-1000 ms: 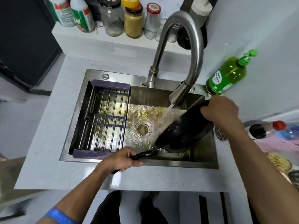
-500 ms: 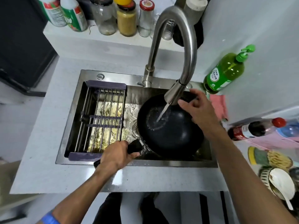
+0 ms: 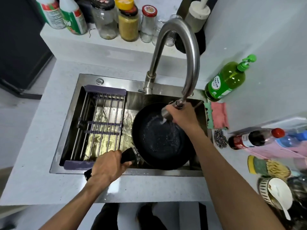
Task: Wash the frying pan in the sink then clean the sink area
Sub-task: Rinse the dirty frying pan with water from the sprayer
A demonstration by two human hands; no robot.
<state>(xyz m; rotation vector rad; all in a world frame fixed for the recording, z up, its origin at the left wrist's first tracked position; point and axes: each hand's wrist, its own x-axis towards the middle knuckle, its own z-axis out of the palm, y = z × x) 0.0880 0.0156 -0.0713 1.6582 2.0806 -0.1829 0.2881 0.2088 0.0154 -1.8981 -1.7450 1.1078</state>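
A black frying pan (image 3: 159, 140) lies face up in the right half of the steel sink (image 3: 71, 112). My left hand (image 3: 108, 165) grips the pan's black handle at the sink's front edge. My right hand (image 3: 181, 117) grips the spray head of the curved steel faucet (image 3: 191, 52), pulled a little out of the spout. Water runs from the spray head onto the pan's inner surface. Yellowish water covers the sink floor.
A purple-ended wire rack (image 3: 99, 125) spans the sink's left half. A green soap bottle (image 3: 226, 80), pink cloth (image 3: 218, 114) and steel scourer (image 3: 220, 138) sit to the right, beyond them bottles, a sponge and a bowl with a spoon. Jars line the back ledge.
The pan went from tilted on edge to lying flat, face up under the tap. My right hand left the pan's rim and took hold of the spray head.
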